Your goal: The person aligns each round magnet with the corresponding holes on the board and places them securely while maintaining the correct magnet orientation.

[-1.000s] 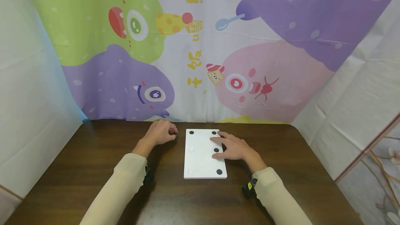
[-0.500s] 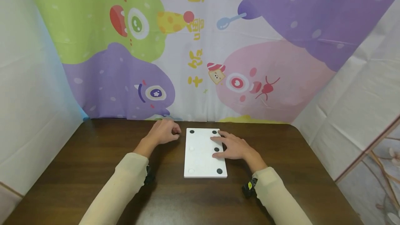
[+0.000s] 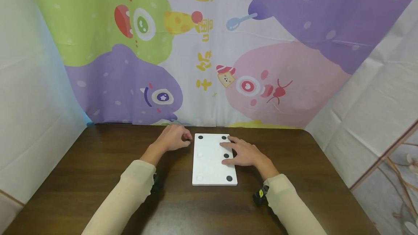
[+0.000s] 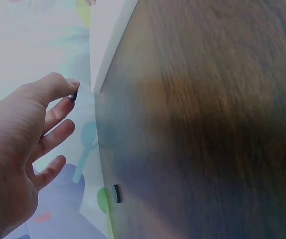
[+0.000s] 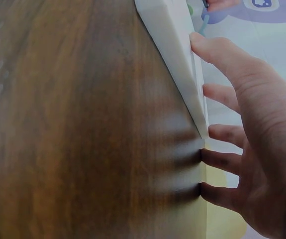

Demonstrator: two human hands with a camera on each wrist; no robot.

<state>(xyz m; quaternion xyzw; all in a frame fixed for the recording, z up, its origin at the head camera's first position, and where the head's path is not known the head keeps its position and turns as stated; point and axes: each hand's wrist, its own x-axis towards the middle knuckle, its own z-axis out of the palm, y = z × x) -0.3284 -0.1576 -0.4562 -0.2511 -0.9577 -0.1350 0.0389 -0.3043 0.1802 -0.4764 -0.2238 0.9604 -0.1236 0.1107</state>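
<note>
A white rectangular board (image 3: 212, 169) lies on the table, with several black discs (image 3: 229, 178) near its edges. Two pale round spots (image 3: 200, 178) show on its left side. Beside the board's upper left edge, my left hand (image 3: 173, 137) pinches a small thin black disc (image 4: 75, 94) between thumb and forefinger, apart from the board. Another small black piece (image 4: 117, 193) is on the table near the far edge in the left wrist view; the head view does not show it. My right hand (image 3: 245, 153) rests on the board's right side with fingers spread, thumb and fingertips touching it.
The dark wooden table (image 3: 209, 209) extends around the board. A cartoon-printed cloth (image 3: 202, 111) hangs along its far edge, with pale cloth walls (image 3: 356, 119) at both sides.
My left hand has moved a little to the right, closer to the board's upper left edge. The right hand and the board stay in place.
</note>
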